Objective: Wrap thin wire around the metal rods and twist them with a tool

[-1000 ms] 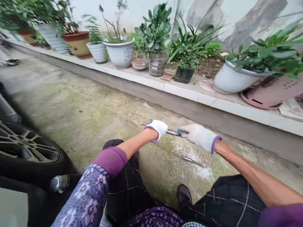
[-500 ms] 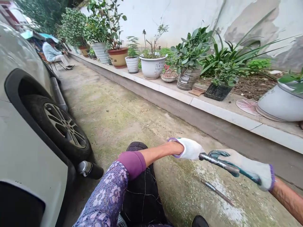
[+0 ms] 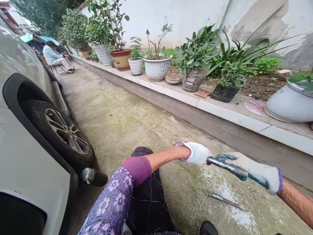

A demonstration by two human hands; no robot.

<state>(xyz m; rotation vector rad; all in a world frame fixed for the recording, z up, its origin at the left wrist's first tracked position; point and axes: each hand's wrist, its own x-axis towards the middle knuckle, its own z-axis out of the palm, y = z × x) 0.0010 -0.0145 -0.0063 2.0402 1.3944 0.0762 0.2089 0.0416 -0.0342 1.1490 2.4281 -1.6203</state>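
Both my hands wear white gloves with purple cuffs. My left hand (image 3: 197, 152) is closed round one end of a thin metal rod (image 3: 226, 166). My right hand (image 3: 256, 171) is closed on the same rod further along, together with a teal-handled tool whose shape I cannot make out. The rod is held level above the concrete ground. Below it a second metal rod (image 3: 223, 199) lies on a patch of pale dust. My knees in black checked trousers are bent under my arms.
A white car with a front wheel (image 3: 63, 130) stands close on the left. A dark flask (image 3: 94, 176) lies beside the tyre. Potted plants line a low ledge (image 3: 207, 107) along the wall. A person sits on a chair (image 3: 55, 57) far back.
The camera swung up and left over the last second, bringing the car and the seated person into view. My hands keep their hold on the rod and have barely shifted since half a second ago.
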